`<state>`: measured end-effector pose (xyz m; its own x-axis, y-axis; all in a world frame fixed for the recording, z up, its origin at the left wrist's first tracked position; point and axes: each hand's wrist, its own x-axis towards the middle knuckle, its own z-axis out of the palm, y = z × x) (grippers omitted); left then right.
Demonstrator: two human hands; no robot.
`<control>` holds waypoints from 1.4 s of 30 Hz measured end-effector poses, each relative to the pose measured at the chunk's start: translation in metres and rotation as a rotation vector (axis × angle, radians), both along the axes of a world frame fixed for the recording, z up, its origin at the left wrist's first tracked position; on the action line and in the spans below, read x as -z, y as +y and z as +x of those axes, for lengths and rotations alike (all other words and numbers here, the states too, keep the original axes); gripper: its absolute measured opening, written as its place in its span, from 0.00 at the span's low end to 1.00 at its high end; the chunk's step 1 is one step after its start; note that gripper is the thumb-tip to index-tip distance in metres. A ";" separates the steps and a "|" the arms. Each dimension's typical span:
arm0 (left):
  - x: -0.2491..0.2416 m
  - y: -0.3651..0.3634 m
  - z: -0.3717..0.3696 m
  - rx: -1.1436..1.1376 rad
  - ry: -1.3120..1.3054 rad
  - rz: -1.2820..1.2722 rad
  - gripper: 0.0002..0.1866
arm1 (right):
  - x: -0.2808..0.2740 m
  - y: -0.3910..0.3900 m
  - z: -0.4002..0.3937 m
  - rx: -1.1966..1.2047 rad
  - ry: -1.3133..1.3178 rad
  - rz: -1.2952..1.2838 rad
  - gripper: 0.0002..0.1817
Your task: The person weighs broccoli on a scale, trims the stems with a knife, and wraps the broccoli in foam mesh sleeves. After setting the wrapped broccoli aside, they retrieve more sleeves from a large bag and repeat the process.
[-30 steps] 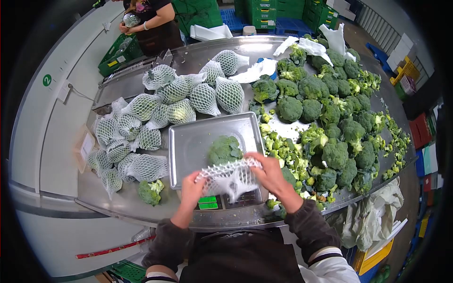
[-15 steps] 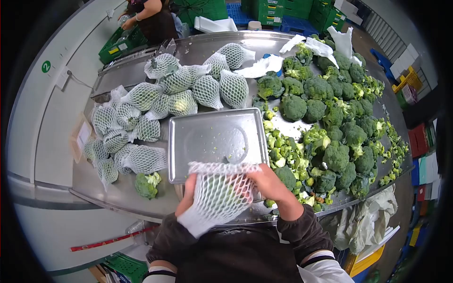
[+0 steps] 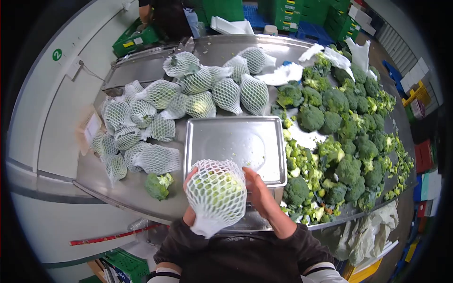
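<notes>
A head of broccoli in a white foam net (image 3: 217, 193) is held up in front of my body, pale green stalk and florets showing through the mesh. My left hand (image 3: 189, 214) supports it from the left and behind, its fingers mostly hidden by the net. Just to the right is my right hand (image 3: 262, 195), fingers stretched out and apart from the net or barely touching its edge. Beyond both hands lies a metal tray (image 3: 226, 141) with a few green crumbs in it. One bare broccoli head (image 3: 158, 186) sits to the left of the tray.
Netted broccoli heads (image 3: 160, 94) fill the table's left and far side. A large pile of bare broccoli (image 3: 349, 141) covers the right, with white foam nets (image 3: 339, 61) on top. Across the table a person (image 3: 167, 19) stands by a green crate (image 3: 134, 40).
The net has gone from being stretched wide between both hands to closing round the broccoli. My right hand has let go of its rim. The view has shifted slightly left.
</notes>
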<state>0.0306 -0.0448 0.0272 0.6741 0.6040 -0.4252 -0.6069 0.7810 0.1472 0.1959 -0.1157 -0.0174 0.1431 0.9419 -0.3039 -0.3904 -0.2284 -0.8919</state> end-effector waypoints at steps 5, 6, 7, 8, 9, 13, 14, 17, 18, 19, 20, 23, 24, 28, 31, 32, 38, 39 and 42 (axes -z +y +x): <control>0.041 0.040 -0.021 -0.274 0.662 0.566 0.21 | -0.002 0.026 -0.029 -0.147 0.744 -0.159 0.30; 0.038 0.050 -0.025 -0.334 0.758 0.660 0.26 | -0.004 0.041 -0.027 -0.129 0.730 -0.082 0.28; 0.031 0.055 -0.032 -0.344 0.757 0.666 0.26 | -0.009 0.055 -0.026 -0.084 0.654 -0.040 0.29; 0.013 0.055 -0.038 -0.330 0.790 0.756 0.32 | -0.019 0.070 -0.026 -0.033 0.583 0.000 0.31; 0.001 0.058 -0.042 -0.313 0.820 0.847 0.38 | -0.017 0.087 -0.029 0.041 0.383 0.101 0.34; -0.004 0.111 -0.037 -0.459 0.860 0.992 0.39 | -0.044 0.142 -0.050 -0.031 -0.604 0.430 0.38; -0.003 0.137 -0.051 -0.449 0.657 0.808 0.34 | -0.071 0.149 -0.051 -0.099 -0.498 0.455 0.38; -0.006 0.218 -0.092 -0.569 0.439 0.489 0.24 | -0.072 0.169 -0.032 -0.198 -0.296 0.449 0.35; -0.003 0.256 -0.110 -0.592 0.476 0.541 0.24 | -0.063 0.171 -0.017 -0.238 -0.201 0.421 0.33; 0.002 0.297 -0.128 -0.611 0.505 0.592 0.24 | -0.048 0.172 -0.002 -0.150 -0.146 0.367 0.28; -0.003 0.334 -0.140 -0.621 0.569 0.643 0.24 | -0.040 0.172 0.017 -0.046 -0.230 0.314 0.23; -0.020 0.376 -0.137 -0.601 1.726 1.628 0.21 | -0.003 0.169 0.092 0.205 -0.291 0.183 0.19; 0.002 0.425 -0.170 -0.602 1.622 1.525 0.22 | 0.010 0.166 0.119 0.294 -0.318 0.166 0.17; 0.053 0.592 -0.234 -0.784 0.700 0.767 0.25 | 0.029 0.151 0.201 0.497 -0.835 -0.012 0.14; 0.036 0.589 -0.194 -0.848 1.041 0.585 0.25 | 0.026 0.156 0.232 0.466 -1.158 -0.119 0.19; 0.054 0.620 -0.222 -0.874 1.037 0.523 0.25 | 0.025 0.161 0.237 0.453 -1.246 -0.129 0.21; 0.072 0.652 -0.280 -0.689 0.952 0.592 0.24 | 0.058 0.228 0.255 0.342 -1.913 -0.133 0.45; 0.065 0.641 -0.274 -0.716 1.100 0.608 0.23 | 0.069 0.234 0.261 0.351 -1.905 -0.124 0.45; 0.004 0.545 -0.196 -0.726 1.616 0.619 0.21 | 0.081 0.242 0.269 0.305 -1.845 -0.162 0.49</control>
